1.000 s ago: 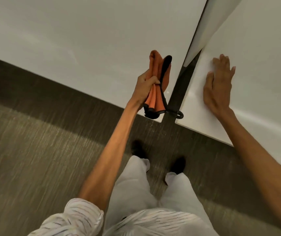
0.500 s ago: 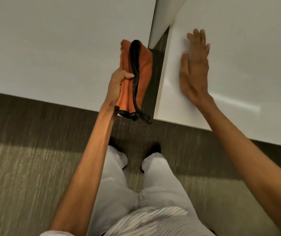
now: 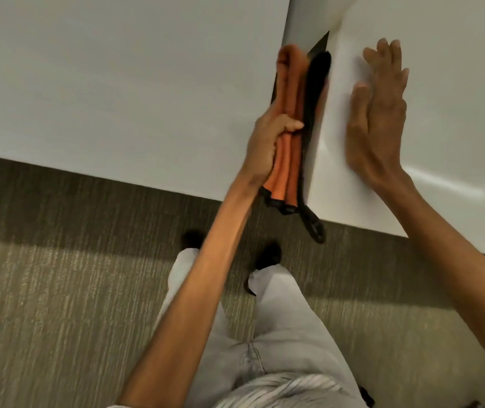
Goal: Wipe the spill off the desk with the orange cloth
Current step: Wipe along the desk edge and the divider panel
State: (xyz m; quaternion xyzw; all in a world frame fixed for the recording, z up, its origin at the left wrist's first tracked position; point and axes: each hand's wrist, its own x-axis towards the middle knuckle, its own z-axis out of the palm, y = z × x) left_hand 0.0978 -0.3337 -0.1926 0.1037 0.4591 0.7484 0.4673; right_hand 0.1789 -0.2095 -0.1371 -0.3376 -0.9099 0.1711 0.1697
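My left hand (image 3: 267,142) is shut on the orange cloth (image 3: 291,95), which is folded lengthwise with a black hem and a black loop hanging from its near end. The cloth hangs over the narrow gap between two white desks. To the right of it, my right hand (image 3: 378,113) lies flat with fingers together on the right desk (image 3: 456,83), near that desk's left edge. The left desk (image 3: 117,83) spreads away to the left. I see no spill on either surface.
A white partition panel (image 3: 308,22) stands at the far end of the gap between the desks. Grey-brown carpet (image 3: 58,290) covers the floor below the near desk edges, where my legs and dark shoes (image 3: 267,254) stand.
The view has swung so the desks now fill more of the frame. My left hand has carried the cloth from in front of the left desk's corner into line with the gap. The right hand stays flat.
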